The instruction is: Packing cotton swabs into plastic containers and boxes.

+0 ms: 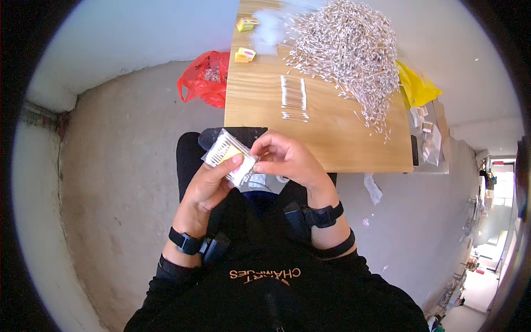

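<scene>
My left hand (204, 185) grips a clear plastic packet of cotton swabs (224, 148), its thumb lying across the front. Inside the packet the swabs lie side by side, with a yellow label among them. At the packet's right edge, my right hand (293, 161) has its thumb and forefinger closed on the plastic. Both hands are over my lap, just off the table's near left corner. On the tabletop beyond them lies a neat row of loose cotton swabs (293, 93), with a few set slightly apart at its near end.
A big heap of cotton swabs (354, 50) covers the back right of the wooden table (254, 105). Yellow label stacks (245, 55) and clear plastic bags (268, 30) lie at the back left. A red bag (207, 83) hangs left, a yellow bag (417, 86) right.
</scene>
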### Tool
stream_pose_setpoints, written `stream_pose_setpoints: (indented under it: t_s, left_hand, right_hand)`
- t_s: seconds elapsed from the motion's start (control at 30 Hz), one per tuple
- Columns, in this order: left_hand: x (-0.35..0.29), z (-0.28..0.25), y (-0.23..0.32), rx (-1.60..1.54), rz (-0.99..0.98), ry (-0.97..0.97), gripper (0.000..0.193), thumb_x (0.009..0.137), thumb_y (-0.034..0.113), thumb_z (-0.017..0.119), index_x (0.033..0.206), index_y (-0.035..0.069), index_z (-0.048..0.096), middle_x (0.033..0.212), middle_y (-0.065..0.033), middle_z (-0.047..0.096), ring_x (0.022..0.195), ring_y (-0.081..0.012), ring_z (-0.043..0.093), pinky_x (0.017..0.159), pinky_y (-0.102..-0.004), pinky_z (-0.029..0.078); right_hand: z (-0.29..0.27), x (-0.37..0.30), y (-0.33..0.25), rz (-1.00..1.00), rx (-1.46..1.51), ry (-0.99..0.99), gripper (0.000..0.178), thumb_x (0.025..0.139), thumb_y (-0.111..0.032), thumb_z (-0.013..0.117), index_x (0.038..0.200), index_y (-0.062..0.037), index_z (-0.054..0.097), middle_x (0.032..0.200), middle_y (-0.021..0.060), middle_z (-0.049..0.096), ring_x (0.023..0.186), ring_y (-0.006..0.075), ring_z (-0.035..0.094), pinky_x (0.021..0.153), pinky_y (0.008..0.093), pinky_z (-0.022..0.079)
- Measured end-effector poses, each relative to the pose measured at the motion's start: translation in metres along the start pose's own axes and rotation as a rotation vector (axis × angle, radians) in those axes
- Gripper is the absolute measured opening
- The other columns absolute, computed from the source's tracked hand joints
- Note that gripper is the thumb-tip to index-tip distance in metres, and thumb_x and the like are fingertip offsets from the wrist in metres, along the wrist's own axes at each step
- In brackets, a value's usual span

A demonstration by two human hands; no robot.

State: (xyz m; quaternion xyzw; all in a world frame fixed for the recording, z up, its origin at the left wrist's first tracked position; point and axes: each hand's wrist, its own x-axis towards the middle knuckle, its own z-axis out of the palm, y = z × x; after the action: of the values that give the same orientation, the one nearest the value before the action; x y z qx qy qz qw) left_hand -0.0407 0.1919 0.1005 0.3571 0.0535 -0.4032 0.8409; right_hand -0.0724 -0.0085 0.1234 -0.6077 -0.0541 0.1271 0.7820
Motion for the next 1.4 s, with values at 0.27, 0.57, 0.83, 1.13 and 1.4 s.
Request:
stream_pose_setpoints:
  t_s: [0.27, 0.57, 0.83, 1.13, 1.4]
  left_hand:
    - [0.006, 0.006, -0.007, -0.023, -0.045, -0.049, 0.03, 0.088, 0.014, 0.065, 0.115, 0.003, 0.058, 0.106, -0.008, 0.066, 0.094, -0.0168, 0.065, 0.083, -0.0308, 0.053]
    - [0.011, 0.003, -0.016, -0.106, -0.052, -0.026, 0.028, 0.088, 0.015, 0.066, 0.113, 0.004, 0.059, 0.105, -0.0075, 0.067, 0.093, -0.0166, 0.065, 0.082, -0.0296, 0.053]
    - [0.02, 0.006, -0.014, -0.036, -0.057, 0.01, 0.028, 0.088, 0.016, 0.067, 0.112, 0.005, 0.059, 0.101, -0.006, 0.067, 0.091, -0.0142, 0.065, 0.077, -0.0275, 0.054]
    - [0.047, 0.02, -0.014, -0.08, 0.004, 0.025, 0.03, 0.087, 0.015, 0.066, 0.115, 0.006, 0.058, 0.101, -0.0048, 0.066, 0.089, -0.0121, 0.065, 0.069, -0.0245, 0.055]
    - [0.048, 0.022, -0.028, -0.112, 0.029, 0.114, 0.032, 0.09, 0.015, 0.063, 0.118, 0.004, 0.055, 0.105, -0.0079, 0.065, 0.093, -0.016, 0.065, 0.075, -0.0279, 0.055]
  right_hand:
    - [-0.001, -0.011, 0.003, -0.107, -0.205, 0.107, 0.014, 0.081, -0.002, 0.071, 0.089, -0.0022, 0.06, 0.09, 0.0013, 0.058, 0.082, 0.0086, 0.059, 0.074, 0.0223, 0.05]
    - [-0.001, -0.018, 0.006, -0.076, -0.11, 0.192, 0.013, 0.08, -0.005, 0.07, 0.09, -0.0014, 0.061, 0.088, 0.002, 0.055, 0.084, 0.0101, 0.058, 0.078, 0.025, 0.049]
    - [-0.006, -0.013, 0.008, -0.093, -0.276, 0.224, 0.012, 0.081, -0.004, 0.067, 0.09, -0.0021, 0.06, 0.087, 0.0015, 0.057, 0.082, 0.0096, 0.058, 0.078, 0.0248, 0.049]
    - [-0.002, -0.009, 0.01, -0.135, -0.321, 0.501, 0.031, 0.088, -0.005, 0.062, 0.117, -0.0023, 0.051, 0.094, 0.0046, 0.059, 0.083, 0.008, 0.058, 0.072, 0.0222, 0.047]
    - [-0.012, -0.013, 0.016, -0.003, -0.202, 0.382, 0.036, 0.089, -0.007, 0.059, 0.122, 0.0013, 0.047, 0.085, 0.0057, 0.06, 0.072, 0.0088, 0.06, 0.064, 0.0209, 0.047]
